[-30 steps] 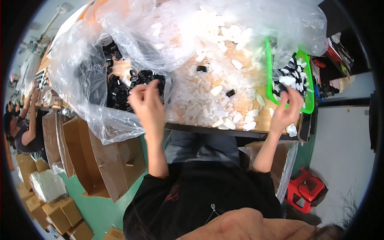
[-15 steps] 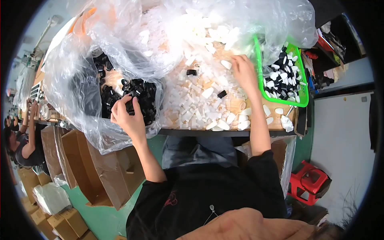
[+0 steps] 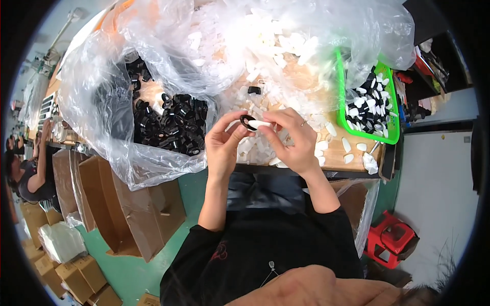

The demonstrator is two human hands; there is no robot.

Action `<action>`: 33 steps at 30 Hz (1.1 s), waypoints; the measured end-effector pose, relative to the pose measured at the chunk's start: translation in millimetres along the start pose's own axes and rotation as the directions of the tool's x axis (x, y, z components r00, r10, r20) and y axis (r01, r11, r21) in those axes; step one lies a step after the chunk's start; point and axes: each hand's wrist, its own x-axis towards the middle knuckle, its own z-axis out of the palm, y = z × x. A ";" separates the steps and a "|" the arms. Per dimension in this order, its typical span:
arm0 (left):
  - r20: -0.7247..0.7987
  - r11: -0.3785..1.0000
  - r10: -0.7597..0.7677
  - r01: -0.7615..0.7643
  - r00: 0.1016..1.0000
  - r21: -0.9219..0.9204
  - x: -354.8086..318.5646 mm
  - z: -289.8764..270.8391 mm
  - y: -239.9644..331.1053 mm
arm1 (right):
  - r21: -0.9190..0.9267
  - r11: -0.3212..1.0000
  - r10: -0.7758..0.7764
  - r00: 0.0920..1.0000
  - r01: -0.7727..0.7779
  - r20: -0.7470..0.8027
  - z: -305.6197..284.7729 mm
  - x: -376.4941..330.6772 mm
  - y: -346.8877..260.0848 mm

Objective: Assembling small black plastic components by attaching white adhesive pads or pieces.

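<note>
Above the front of the table, my left hand (image 3: 223,145) pinches a black oval plastic ring (image 3: 243,122) between thumb and fingertips. My right hand (image 3: 296,142) grips a white tongue-shaped plastic piece (image 3: 260,124), and its narrow end meets the ring's opening. How deep the piece sits in the ring I cannot tell. Left of my hands, many loose black rings (image 3: 178,121) lie in an opened clear plastic bag (image 3: 102,115). Small white pieces (image 3: 246,151) are spread on the table below and around my hands.
A green basket (image 3: 340,89) at the right holds mixed black-and-white parts (image 3: 368,104). More clear plastic (image 3: 367,25) covers the far side. Crumpled white paper (image 3: 370,163) lies near the table's front edge. Cardboard boxes (image 3: 148,219) and a red stool (image 3: 390,237) stand below; another person (image 3: 34,176) sits far left.
My left hand has come out of the bag with a black ring. My right hand has come back from the far right with a white piece, and both hands now meet in the middle.
</note>
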 end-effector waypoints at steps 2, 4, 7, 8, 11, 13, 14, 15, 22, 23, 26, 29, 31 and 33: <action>0.024 1.000 0.003 -0.004 1.000 0.026 -1.2 4.6 0.2 | -0.008 0.999 -0.036 0.999 0.036 -0.011 0.3 -0.4 -2.4; 0.045 0.999 0.008 -0.010 0.999 0.050 -1.5 5.8 0.0 | -0.082 0.995 -0.062 0.998 0.062 0.006 -0.4 -0.3 -3.2; 0.055 0.991 0.043 -0.050 0.998 0.124 -2.4 7.0 1.0 | -0.102 0.991 -0.080 0.997 0.081 0.017 -1.1 -1.8 -3.4; 0.059 0.991 0.043 -0.050 0.997 0.124 -2.4 8.4 2.4 | -0.102 0.991 -0.080 0.997 0.081 0.016 -0.8 -2.1 -3.3; 0.071 0.987 0.063 -0.073 0.995 0.146 -2.6 9.7 1.9 | -0.094 0.991 -0.093 0.996 0.093 0.010 0.2 -2.7 -3.3; 0.080 0.981 0.086 -0.098 0.993 0.169 -3.1 7.8 2.1 | -0.067 0.997 -0.039 0.999 0.038 -0.004 -0.1 -4.6 -5.2; 0.062 0.967 0.084 -0.096 0.995 0.234 -3.2 4.5 3.4 | -0.061 0.997 -0.042 0.999 0.042 -0.004 -0.3 -6.4 -4.6; 0.043 0.950 0.083 -0.092 0.996 0.299 -3.4 1.6 4.3 | -0.056 0.998 0.004 1.000 -0.006 -0.031 -2.0 -9.8 -3.0; 0.027 0.939 -0.001 -0.009 1.000 0.344 -15.2 -6.9 -6.9 | 0.142 0.893 0.375 0.881 -0.427 0.287 -10.7 -25.7 -3.6; 0.030 0.919 -0.017 0.004 0.999 0.395 -18.4 -2.8 -7.7 | 0.137 0.874 0.415 0.863 -0.466 0.288 -7.9 -31.9 -4.6; 0.117 0.846 -0.071 -0.003 0.991 0.534 -20.4 10.5 5.4 | 0.087 0.895 0.427 0.897 -0.437 0.115 -16.6 -58.9 12.3; 0.279 0.306 0.375 -0.402 0.884 0.863 1.1 -14.1 15.3 | 0.005 0.841 0.538 0.834 -0.542 -0.126 -51.5 -77.3 21.9; 0.233 -0.034 0.514 -0.252 0.825 0.967 16.2 -49.2 30.8 | -0.104 0.718 0.652 0.718 -0.688 -0.244 -88.7 -91.8 25.2; 0.098 -0.154 0.526 -0.019 0.845 0.988 22.4 -71.8 50.0 | -0.359 0.616 0.608 0.713 -0.701 -0.349 -132.4 -114.4 32.6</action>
